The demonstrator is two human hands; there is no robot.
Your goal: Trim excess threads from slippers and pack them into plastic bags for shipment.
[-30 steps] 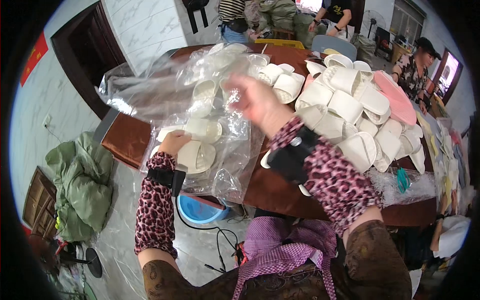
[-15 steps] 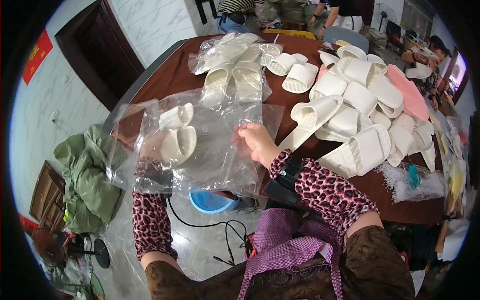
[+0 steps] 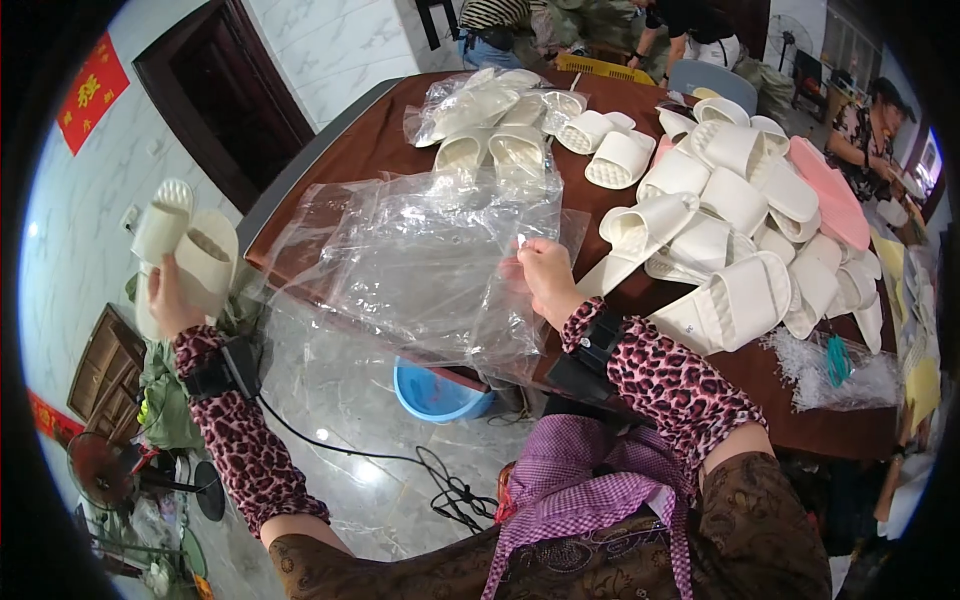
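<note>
Out past the table's left edge, my left hand [image 3: 172,298] is closed around a pair of white slippers [image 3: 208,265], lifted in the air. My right hand [image 3: 548,280] pinches the right edge of a clear plastic bag [image 3: 430,285], which lies flat across the near part of the table. Behind that bag lie several white slippers in clear bags [image 3: 465,150]. To the right of my right hand is a heap of loose white slippers [image 3: 728,200], with a pink slipper [image 3: 828,190] along its far side. A smaller loose white slipper [image 3: 618,158] lies between the two groups.
The table has a brown cover [image 3: 300,225]. Below its near edge a blue basin [image 3: 440,392] stands on the floor beside a black cable [image 3: 450,490]. A bag of thin white strips [image 3: 840,370] lies at the right. Other people are busy beyond the table.
My left hand has come out of the clear bag and swung left, carrying the white slippers. The bag now lies flatter, while my right hand keeps hold of its edge.
</note>
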